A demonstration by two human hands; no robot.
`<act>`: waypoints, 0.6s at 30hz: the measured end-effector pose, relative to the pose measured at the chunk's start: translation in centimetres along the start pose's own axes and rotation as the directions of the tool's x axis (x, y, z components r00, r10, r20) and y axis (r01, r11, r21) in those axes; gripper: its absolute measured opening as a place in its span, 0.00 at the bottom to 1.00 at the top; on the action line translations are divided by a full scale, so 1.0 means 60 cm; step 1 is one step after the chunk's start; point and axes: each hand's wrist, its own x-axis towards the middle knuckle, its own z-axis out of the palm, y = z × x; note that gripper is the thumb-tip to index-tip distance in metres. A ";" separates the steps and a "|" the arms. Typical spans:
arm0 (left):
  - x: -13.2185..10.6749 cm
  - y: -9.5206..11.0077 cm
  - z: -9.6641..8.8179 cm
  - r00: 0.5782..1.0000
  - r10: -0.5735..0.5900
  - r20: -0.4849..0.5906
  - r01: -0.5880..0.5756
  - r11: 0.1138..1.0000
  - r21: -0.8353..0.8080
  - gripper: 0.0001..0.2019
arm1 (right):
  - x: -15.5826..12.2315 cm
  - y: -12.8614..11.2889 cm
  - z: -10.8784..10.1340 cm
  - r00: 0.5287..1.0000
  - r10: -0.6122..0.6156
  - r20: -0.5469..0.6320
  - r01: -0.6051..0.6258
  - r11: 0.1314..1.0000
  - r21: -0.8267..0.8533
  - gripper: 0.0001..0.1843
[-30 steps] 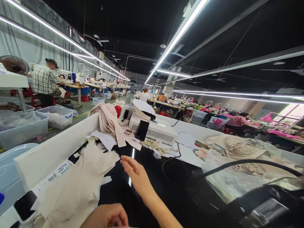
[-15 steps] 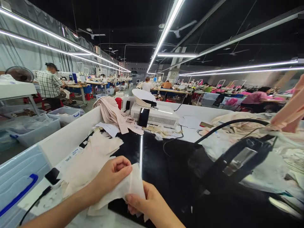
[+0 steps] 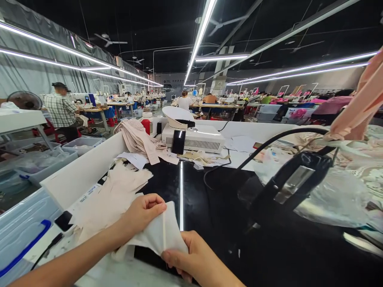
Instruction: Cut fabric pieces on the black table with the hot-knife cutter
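**Hands.** Left hand [image 3: 143,214]: fingers [image 3: 158,207] closed in a pinch on the upper edge of a pale piece of cloth [image 3: 163,235], forearm entering from the lower left. Right hand [image 3: 196,263]: fingers closed on the lower right corner of the same piece, thumb on top.

**Item held.** The piece of cloth is stretched between the two hands over the near edge of the desk [image 3: 215,207]. The desk top is glossy black and reflects a ceiling light as a bright line. A thin seam or fold runs up the middle of the cloth.

**Surroundings.**
- Just left of the hands, a loose pile of cream fabric pieces [image 3: 110,195] lies on the desk, reaching the white side wall [image 3: 77,175].
- Beyond the pile lie paper tags [image 3: 134,159] and a draped stack of beige fabric [image 3: 136,137].
- At the far end stands a white machine [image 3: 199,139] with a dark phone [image 3: 178,142] upright at its front and a red cup [image 3: 146,126] near its left side.
- To the right, a black tool [image 3: 295,181] with a metal face sits tilted, and a black cable [image 3: 278,139] arches over it.
- Beside and behind the tool lie clear plastic bags [image 3: 338,195]; their contents cannot be made out.
- A blue bin [image 3: 20,223] stands outside the desk at the lower left.
- In the hall behind, other people sit at rows of desks, among them a person in a checked shirt [image 3: 61,111] at far left.
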 end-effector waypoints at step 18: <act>0.016 -0.038 0.022 0.468 0.703 0.536 -0.733 -0.029 0.679 0.15 | 0.091 -0.021 -0.144 0.796 -0.510 -0.325 -0.050 0.480 -0.876 0.32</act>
